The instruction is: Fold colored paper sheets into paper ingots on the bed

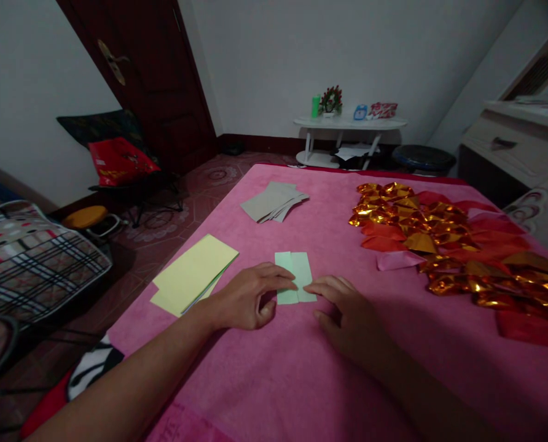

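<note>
A small sheet of light green paper (305,276) lies flat on the pink cloth, its two sides folded inward so that their edges meet along a middle line. My left hand (250,294) rests over its left part, fingertips pressing near the centre seam, thumb bent apart below. At the lower right edge, the fingertips of my right hand (343,307) touch the paper, with the thumb held apart from the fingers. Neither hand grips it. Left of my left hand is a stack of yellow paper (198,267) with some green and other sheets underneath.
Grey paper sheets (274,201) lie fanned farther back on the pink-covered table (320,233). Many shiny gold, red and pink folded paper pieces (407,215) cover the right side. Beyond stand a white side table (352,123), a chair with a red bag (120,161) and a drawer cabinet (499,141).
</note>
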`<state>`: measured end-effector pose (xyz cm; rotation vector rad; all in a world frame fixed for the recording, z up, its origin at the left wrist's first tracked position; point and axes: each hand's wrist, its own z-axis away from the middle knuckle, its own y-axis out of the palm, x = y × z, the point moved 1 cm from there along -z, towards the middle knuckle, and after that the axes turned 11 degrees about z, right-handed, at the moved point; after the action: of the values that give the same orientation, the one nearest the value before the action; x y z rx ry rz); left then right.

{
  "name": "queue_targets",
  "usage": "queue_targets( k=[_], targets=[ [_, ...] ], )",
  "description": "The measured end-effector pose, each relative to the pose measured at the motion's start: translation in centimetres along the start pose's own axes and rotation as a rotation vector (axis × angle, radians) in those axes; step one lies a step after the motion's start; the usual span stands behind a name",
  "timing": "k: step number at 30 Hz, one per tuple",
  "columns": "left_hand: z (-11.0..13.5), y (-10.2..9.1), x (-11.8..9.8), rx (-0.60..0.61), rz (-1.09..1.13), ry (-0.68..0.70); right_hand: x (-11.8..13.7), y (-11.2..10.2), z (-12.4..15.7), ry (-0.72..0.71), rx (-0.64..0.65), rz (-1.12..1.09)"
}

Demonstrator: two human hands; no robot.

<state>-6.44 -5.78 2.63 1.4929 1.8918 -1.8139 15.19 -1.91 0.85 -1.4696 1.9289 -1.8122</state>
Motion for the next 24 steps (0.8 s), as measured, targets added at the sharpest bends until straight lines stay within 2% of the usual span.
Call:
queue_targets(
  k=[4,9,13,24],
  targets=[
    [0.3,0.4,1.0,-0.048,-0.024,0.038,0.0,0.3,-0.3,0.031,0.005,0.046],
    [0.6,0.2,1.6,-0.016,-0.003,0.106,0.0,0.3,-0.5,0.046,0.003,0.052],
    [0.6,-0.2,1.5,0.006,0.018,0.076,0.0,0.4,-0.8,0.048,0.013,0.081],
    [0.5,0.0,1.6,-0.056,-0.010,0.058,-0.1,0.8,-1.2,0.018,-0.050,0.090]
  ],
)
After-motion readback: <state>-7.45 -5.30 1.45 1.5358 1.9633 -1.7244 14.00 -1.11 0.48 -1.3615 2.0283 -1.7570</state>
